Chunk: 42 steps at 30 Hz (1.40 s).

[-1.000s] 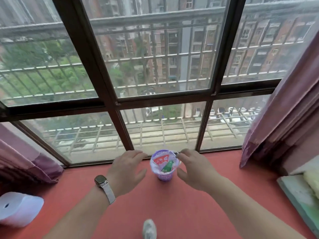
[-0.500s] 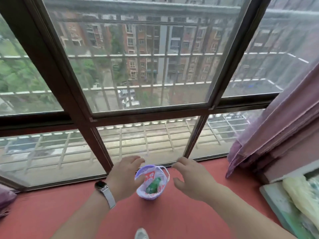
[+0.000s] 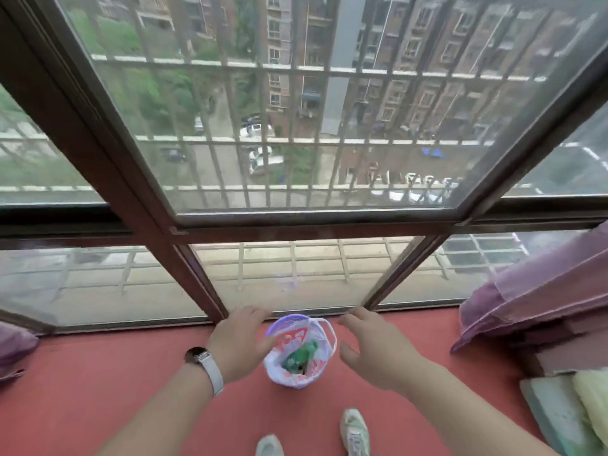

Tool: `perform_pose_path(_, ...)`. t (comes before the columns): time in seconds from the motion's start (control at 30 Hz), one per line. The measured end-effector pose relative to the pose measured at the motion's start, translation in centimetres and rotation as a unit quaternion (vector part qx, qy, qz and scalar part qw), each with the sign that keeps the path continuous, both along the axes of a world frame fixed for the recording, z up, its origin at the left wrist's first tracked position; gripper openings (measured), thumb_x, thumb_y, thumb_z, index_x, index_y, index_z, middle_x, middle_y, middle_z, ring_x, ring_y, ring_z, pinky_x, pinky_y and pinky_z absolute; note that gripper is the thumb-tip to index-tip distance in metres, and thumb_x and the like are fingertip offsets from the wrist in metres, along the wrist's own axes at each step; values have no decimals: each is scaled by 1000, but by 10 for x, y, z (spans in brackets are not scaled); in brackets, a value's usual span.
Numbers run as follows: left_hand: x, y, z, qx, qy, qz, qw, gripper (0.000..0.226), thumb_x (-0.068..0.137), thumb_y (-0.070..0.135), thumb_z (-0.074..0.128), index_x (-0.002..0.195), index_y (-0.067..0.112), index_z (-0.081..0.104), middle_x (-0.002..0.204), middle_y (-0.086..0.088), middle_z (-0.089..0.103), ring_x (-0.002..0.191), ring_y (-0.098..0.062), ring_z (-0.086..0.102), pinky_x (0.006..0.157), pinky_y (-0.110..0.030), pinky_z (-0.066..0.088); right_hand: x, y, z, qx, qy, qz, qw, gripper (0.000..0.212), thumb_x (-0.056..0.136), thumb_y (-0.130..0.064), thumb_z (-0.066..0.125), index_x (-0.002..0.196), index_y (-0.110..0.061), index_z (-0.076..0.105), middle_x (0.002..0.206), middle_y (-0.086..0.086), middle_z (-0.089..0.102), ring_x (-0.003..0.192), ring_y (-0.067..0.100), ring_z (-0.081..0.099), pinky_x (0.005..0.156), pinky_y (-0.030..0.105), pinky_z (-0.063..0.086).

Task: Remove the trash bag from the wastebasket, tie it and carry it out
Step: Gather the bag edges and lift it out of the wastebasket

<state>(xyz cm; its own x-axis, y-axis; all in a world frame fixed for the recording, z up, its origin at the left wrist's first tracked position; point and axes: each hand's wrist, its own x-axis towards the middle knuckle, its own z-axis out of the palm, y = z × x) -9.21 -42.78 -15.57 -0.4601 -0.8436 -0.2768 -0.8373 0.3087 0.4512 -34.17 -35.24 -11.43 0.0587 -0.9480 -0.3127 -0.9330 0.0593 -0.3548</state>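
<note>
Head view, only camera. Small purple wastebasket [image 3: 297, 383] stood on the red floor [image 3: 98, 390], close to the base of the window frame [image 3: 197, 291] and roughly centred under its lower middle pane. White trash bag [image 3: 316, 363] with red print lined the wastebasket, rim folded over the top edge, one handle loop sticking up on the side toward the curtain. Green bottle [image 3: 301, 355] lay inside the bag.

Left hand [image 3: 238, 347] sat at the wastebasket's left rim, fingers spread, thumb reaching over the bag's edge; couldn't tell whether it actually touched the plastic. Watch [image 3: 200, 357] with a pale strap on that wrist. Right hand [image 3: 371, 350] was just right of the wastebasket, fingers spread and loose, gripping nothing, clear gap to the bag loop.

Both forearms came in from the bottom edge, converging on the wastebasket. Two light shoes [image 3: 353, 429] showed on the floor nearer the camera than the wastebasket, one partly cut off. Purple curtain [image 3: 533, 304] bunched well right of the wastebasket, another bit of purple fabric far left. Frame slightly motion-blurred.
</note>
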Motion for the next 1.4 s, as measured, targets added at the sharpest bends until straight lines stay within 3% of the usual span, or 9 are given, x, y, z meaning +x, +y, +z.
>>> perform_pose_path(0.27, -25, -47, -82, 80, -4, 105, 991, 46, 86, 36, 56, 130, 22, 51, 134, 3, 54, 124, -19, 47, 99, -31, 38, -34, -84, -93, 58, -19, 23, 998, 42, 85, -41, 46, 124, -27, 52, 122, -3, 52, 113, 23, 50, 86, 39, 47)
perform_pose_path(0.37, -36, -64, -133, 137, 3, 144, 980, 42, 87, 33, 56, 127, 21, 53, 134, 0, 55, 123, -19, 48, 98, -26, 36, -47, -104, -145, 73, -26, 7, 997, 42, 84, -44, 47, 123, -30, 51, 121, -4, 52, 110, 22, 52, 79, 32, 43)
perform_pose_path(0.47, -44, -76, -192, 186, -19, 157, 970, 43, 84, 35, 52, 125, 22, 54, 130, -4, 56, 120, -23, 50, 99, -31, 39, -57, -113, -202, 96, -42, -2, 994, 43, 82, -42, 48, 123, -32, 48, 120, -4, 52, 108, 22, 52, 73, 29, 37)
perform_pose_path(0.77, -57, -67, -364, 253, -87, 188, 945, 31, 84, 30, 51, 113, 22, 59, 114, -5, 62, 105, -26, 58, 85, -33, 45, -68, -112, -373, 183, -31, -59, 981, 38, 83, -37, 50, 120, -26, 50, 120, -2, 51, 107, 21, 52, 80, 33, 43)
perform_pose_path(0.97, -47, -63, -448, 257, -103, 214, 937, 32, 81, 27, 51, 111, 19, 58, 111, -6, 64, 99, -27, 60, 83, -34, 48, -62, -119, -465, 214, -43, -87, 972, 31, 82, -31, 51, 112, -21, 51, 112, 3, 52, 97, 25, 54, 74, 34, 44)
perform_pose_path(1.2, -38, -73, -519, 230, -121, 215, 941, 31, 78, 27, 51, 108, 18, 52, 106, -8, 65, 97, -32, 60, 76, -36, 48, -63, -128, -549, 210, -13, -95, 973, 36, 84, -22, 53, 119, -14, 50, 115, 11, 52, 96, 33, 57, 73, 38, 48)
perform_pose_path(1.27, -35, -77, -535, 216, -127, 215, 944, 24, 77, 27, 50, 99, 18, 51, 102, -8, 65, 93, -33, 59, 76, -38, 49, -65, -127, -569, 205, 4, -80, 975, 33, 85, -21, 52, 116, -13, 50, 115, 11, 53, 97, 34, 57, 73, 39, 48)
perform_pose_path(1.33, -32, -80, -549, 200, -148, 212, 945, 18, 77, 28, 49, 92, 17, 48, 98, -9, 64, 89, -34, 59, 73, -40, 49, -65, -125, -586, 196, 29, -61, 978, 24, 86, -22, 51, 108, -13, 47, 109, 10, 53, 89, 34, 56, 66, 38, 45)
perform_pose_path(1.4, -30, -81, -563, 190, -161, 215, 944, 24, 78, 28, 48, 99, 16, 47, 100, -10, 64, 91, -35, 59, 71, -39, 48, -64, -124, -601, 183, 36, -68, 980, 16, 88, -22, 50, 100, -13, 44, 96, 7, 51, 76, 32, 52, 58, 35, 37)
